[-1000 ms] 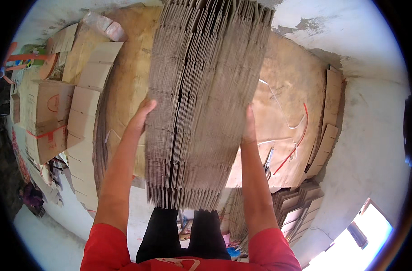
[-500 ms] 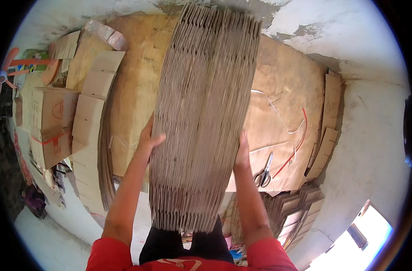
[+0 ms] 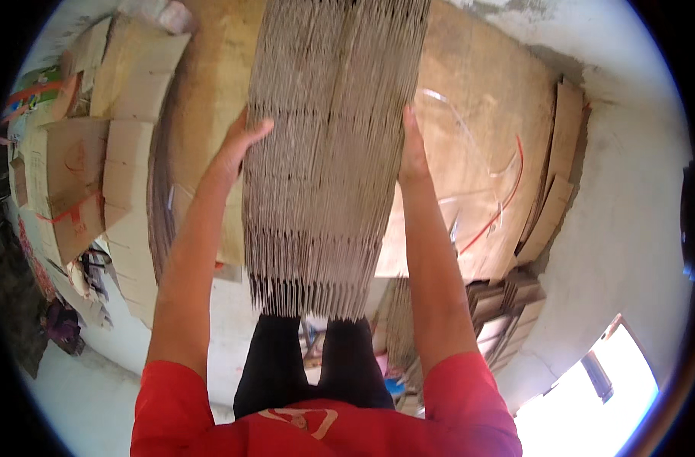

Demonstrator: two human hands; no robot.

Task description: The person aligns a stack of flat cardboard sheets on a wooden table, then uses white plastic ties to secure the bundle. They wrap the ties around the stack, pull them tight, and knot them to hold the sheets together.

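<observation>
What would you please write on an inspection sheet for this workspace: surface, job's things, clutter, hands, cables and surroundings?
Surface: broad light-brown wooden tabletop, partly covered.
Job's things: long grey-brown bundle of tightly packed cardboard pieces, its near end past the tabletop's near edge; whether it is lifted, I cannot tell.
Clutter: thin curved red strip and thin white strip at right; light-brown flat cardboard sheets and brown cardboard box with red markings at left.
Hands: bare left hand and bare right hand on opposite sides of the bundle.
Cables: nothing seen that is clearly one.
Surroundings: whitish plaster wall and bright rectangular opening at right.
</observation>
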